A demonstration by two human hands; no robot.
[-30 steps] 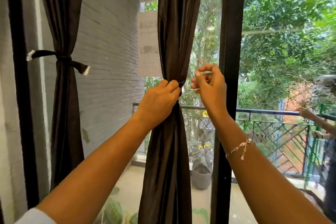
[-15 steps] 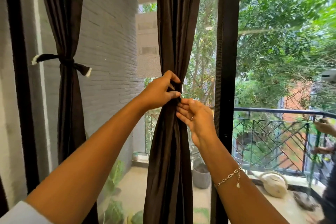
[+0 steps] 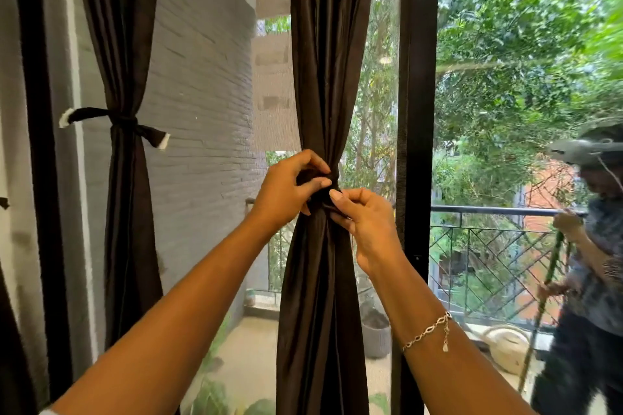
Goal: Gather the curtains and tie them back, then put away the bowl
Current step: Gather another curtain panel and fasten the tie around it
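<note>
A dark brown curtain (image 3: 328, 77) hangs in the middle of the window, bunched tight at its waist. My left hand (image 3: 286, 194) pinches the dark tie-back band (image 3: 325, 202) at the bunch from the left. My right hand (image 3: 365, 224) grips the same band from the right, thumb and fingers closed on it. A second brown curtain (image 3: 123, 212) at the left is gathered and bound by its own tie-back (image 3: 118, 120) with white ends. No bowl is in view.
A black door frame post (image 3: 416, 111) stands just right of my hands. Behind the glass are a grey brick wall (image 3: 202, 111), a metal balcony railing (image 3: 488, 246), potted plants, and a person (image 3: 593, 246) with a helmet at the far right.
My right hand rose from beneath the bunch and closed on the band. My left hand kept its hold at the waist. The person on the balcony came further into view.
</note>
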